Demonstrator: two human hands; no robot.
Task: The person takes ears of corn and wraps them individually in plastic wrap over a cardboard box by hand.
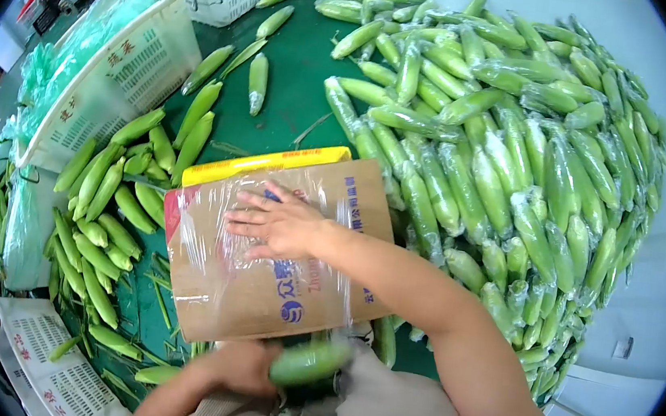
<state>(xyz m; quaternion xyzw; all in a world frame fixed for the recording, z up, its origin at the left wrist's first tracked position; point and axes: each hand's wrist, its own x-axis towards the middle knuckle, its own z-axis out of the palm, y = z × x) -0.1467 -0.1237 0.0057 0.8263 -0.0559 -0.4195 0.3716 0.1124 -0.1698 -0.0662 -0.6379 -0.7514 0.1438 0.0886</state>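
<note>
A cardboard box (pixel 210 293) with cling film over its top lies in front of me, a yellow strip (pixel 264 164) along its far edge. On the film rests my right hand (pixel 279 223), palm down with fingers spread, holding nothing. Below the near edge of the box, my left hand (pixel 243 367) is blurred by motion, its fingers closed round one end of a green corn cob (pixel 308 364). That cob lies nearly level above my lap. Whether film covers it I cannot tell.
Wrapped cobs (pixel 518 146) form a big pile at the right. Unwrapped cobs (pixel 101 249) lie at the left, with several more beyond the box on the green table (pixel 300 58). White crates (pixel 113 63) stand at the left and back; another (pixel 40 364) is at the lower left.
</note>
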